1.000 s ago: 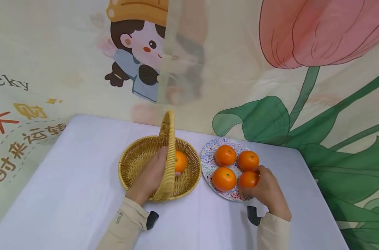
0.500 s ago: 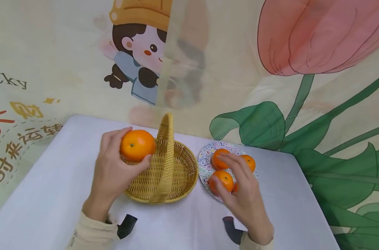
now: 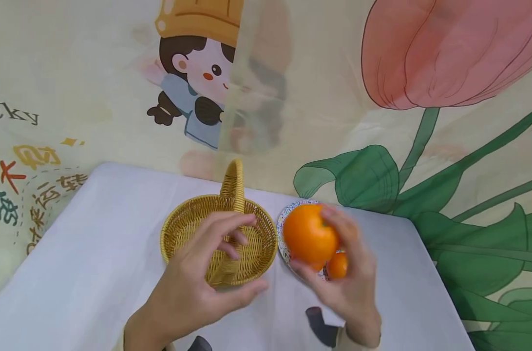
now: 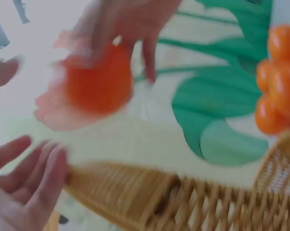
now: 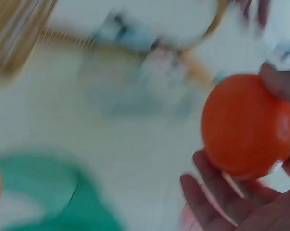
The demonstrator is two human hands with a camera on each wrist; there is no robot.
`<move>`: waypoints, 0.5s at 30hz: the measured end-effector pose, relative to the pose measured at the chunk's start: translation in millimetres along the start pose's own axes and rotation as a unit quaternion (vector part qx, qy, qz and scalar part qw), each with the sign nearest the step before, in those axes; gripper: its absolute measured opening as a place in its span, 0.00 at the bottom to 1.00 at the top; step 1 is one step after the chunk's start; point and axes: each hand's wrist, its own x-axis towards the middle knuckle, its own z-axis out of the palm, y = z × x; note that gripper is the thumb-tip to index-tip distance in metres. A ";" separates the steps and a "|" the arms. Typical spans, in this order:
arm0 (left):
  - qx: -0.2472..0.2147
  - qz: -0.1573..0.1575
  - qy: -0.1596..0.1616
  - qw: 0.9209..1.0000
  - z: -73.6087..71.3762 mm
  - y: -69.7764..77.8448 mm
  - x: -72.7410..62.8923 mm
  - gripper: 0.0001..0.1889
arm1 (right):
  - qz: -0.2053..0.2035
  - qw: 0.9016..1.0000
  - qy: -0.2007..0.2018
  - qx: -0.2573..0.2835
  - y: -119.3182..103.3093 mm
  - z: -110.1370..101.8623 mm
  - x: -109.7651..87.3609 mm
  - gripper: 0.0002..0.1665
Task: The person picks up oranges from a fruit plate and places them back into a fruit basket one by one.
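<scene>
An orange [image 3: 309, 237] is held in my right hand [image 3: 352, 278], its thumb and fingers round the fruit. It is raised in front of the patterned plate [image 3: 286, 210] and hides much of it. Another orange [image 3: 337, 265] shows on the plate beneath that hand. Several oranges [image 4: 284, 86] lie grouped there in the left wrist view. With nothing in its grasp, my left hand [image 3: 193, 282] is in front of the wicker basket [image 3: 171, 229], fingers loosely bent and thumb apart. No fruit shows in the visible part of the basket.
The basket's tall arched handle [image 3: 234, 183] stands up across its middle. A white cloth [image 3: 95, 243] covers the table. Behind the table hangs a printed backdrop [image 3: 327, 97] with a tulip and a cartoon figure.
My left hand lifted an orange from the basket, then let it go and moved right. My right hand left the plate's fruit with empty fingers and now holds an orange.
</scene>
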 end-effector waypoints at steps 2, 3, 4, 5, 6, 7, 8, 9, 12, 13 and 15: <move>0.021 -0.015 0.023 0.999 1.4 -11.4 -0.3 0.25 | 0.102 0.991 0.019 -0.087 47.3 -19.4 -9.5 0.41; 0.041 -0.030 0.026 0.998 1.8 -16.8 -1.6 0.24 | 0.161 0.978 0.013 -0.129 72.6 -28.3 -17.3 0.43; 0.061 -0.047 0.022 0.997 2.4 -21.4 -3.3 0.23 | 0.215 0.963 -0.002 -0.165 95.6 -36.0 -25.0 0.45; 0.079 -0.065 0.012 0.995 3.3 -25.4 -5.3 0.24 | 0.264 0.945 -0.020 -0.193 116.2 -41.7 -32.4 0.45; 0.091 -0.083 0.000 0.992 4.4 -28.8 -7.2 0.26 | 0.305 0.927 -0.040 -0.214 133.9 -45.7 -39.6 0.44; 0.096 -0.099 -0.013 0.990 5.5 -31.4 -9.2 0.28 | 0.334 0.913 -0.058 -0.228 148.7 -48.4 -45.5 0.44; 0.097 -0.109 -0.023 0.989 6.4 -33.3 -10.9 0.30 | 0.357 0.901 -0.078 -0.233 160.8 -49.8 -50.2 0.44; 0.094 -0.117 -0.030 0.988 6.8 -34.8 -12.4 0.31 | 0.373 0.892 -0.100 -0.234 170.9 -50.0 -53.5 0.44; 0.077 -0.129 -0.035 0.988 5.5 -37.3 -14.1 0.32 | 0.378 0.884 -0.152 -0.231 192.4 -42.8 -52.9 0.45; 0.071 -0.129 -0.033 0.989 4.5 -38.2 -13.4 0.32 | 0.368 0.886 -0.167 -0.229 197.7 -38.4 -50.0 0.45; 0.075 -0.123 -0.026 0.989 2.6 -40.2 -11.0 0.32 | 0.346 0.889 -0.194 -0.228 206.9 -28.4 -42.7 0.45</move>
